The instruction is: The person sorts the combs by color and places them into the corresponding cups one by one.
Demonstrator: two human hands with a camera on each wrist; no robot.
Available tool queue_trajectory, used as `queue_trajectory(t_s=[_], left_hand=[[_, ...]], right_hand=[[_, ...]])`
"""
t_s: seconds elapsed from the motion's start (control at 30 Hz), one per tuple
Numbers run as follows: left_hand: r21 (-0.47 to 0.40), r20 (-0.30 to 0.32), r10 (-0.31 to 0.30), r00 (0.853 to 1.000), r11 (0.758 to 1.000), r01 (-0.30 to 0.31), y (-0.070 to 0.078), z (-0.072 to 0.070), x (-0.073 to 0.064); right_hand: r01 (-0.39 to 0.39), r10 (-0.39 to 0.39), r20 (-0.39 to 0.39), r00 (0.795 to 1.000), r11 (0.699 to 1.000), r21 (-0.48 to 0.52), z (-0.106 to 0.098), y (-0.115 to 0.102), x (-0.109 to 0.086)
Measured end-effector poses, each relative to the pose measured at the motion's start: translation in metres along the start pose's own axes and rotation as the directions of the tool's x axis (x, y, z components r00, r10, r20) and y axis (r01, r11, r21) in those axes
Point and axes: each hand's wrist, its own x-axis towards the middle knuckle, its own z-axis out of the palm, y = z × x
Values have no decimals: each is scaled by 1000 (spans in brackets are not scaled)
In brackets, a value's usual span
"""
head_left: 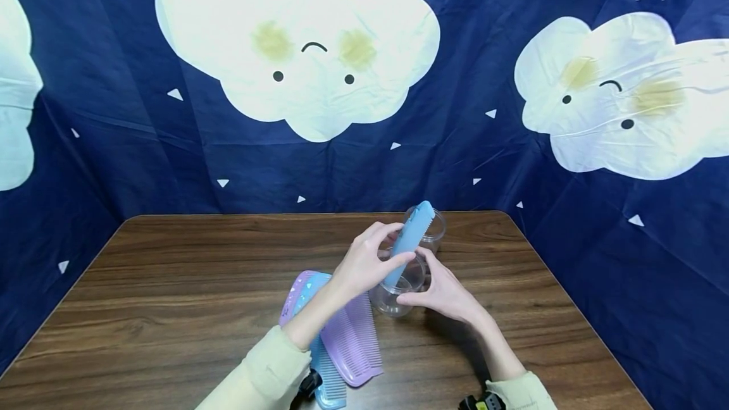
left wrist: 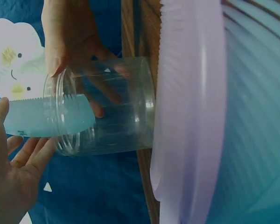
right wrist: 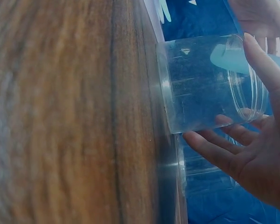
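Loose combs (head_left: 353,347): I see them overlapping on the counter (head_left: 199,283), under the left forearm.
Right hand (head_left: 447,293): grips the clear jar (head_left: 393,305) near its rim.
Left hand (head_left: 364,262): pinches the blue comb (head_left: 412,233), tilted between both hands, lower end inside the jar.
Second jar (head_left: 437,229): just behind.

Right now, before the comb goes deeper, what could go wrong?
The comb's lower end is inside the front jar but well short of its bottom, so it could drop if the left hand lets go early.
Most of the comb sticks out above the rim, so the jar might tip if the right hand releases it.
The rear jar stands close behind and could get bumped.
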Motion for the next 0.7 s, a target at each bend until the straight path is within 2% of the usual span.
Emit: queue_trajectory(t_s=[0.1, 0.3, 0.43, 0.7], left_hand=[[18, 18, -3, 1000, 1000, 2, 1, 1, -1], [122, 44, 1, 999, 992, -6, 2, 3, -4], [142, 82, -41, 996, 989, 29, 2, 3, -6], [186, 143, -81, 986, 981, 53, -1, 5, -9]], right_hand=[[-3, 3, 7, 1000, 1000, 8, -1, -1, 0], [-4, 4, 16, 1000, 999, 37, -1, -1, 1], [-8, 7, 16, 1000, 998, 58, 0, -1, 2], [-4, 4, 0, 1000, 996, 84, 2, 2, 2]])
